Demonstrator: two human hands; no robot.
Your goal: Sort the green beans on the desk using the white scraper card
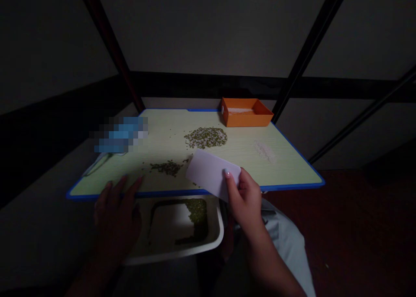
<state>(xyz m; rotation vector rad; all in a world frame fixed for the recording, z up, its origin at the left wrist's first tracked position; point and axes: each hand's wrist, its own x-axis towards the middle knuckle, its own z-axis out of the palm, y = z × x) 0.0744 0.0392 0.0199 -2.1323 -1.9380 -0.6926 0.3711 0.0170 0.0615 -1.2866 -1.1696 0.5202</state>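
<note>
My right hand (245, 197) pinches a white card (209, 172) by its corner, held low over the front of a pale green table (286, 169) with a blue edge. My left hand (115, 210) rests at the table's front edge with fingers spread, touching the rim of a white tray (214, 240) held below the edge; whether it grips the tray is unclear. The tray holds green beans (196, 210). A small heap of green beans (167, 167) lies just left of the card. A larger mixed pile of beans and white grains (205, 137) lies further back.
An orange box (246, 112) with white grains inside stands at the back of the table. A patch of white grains (264, 150) lies to the right. A blue object (120, 134), blurred out, sits at the left with a cord. Dark frame bars rise behind.
</note>
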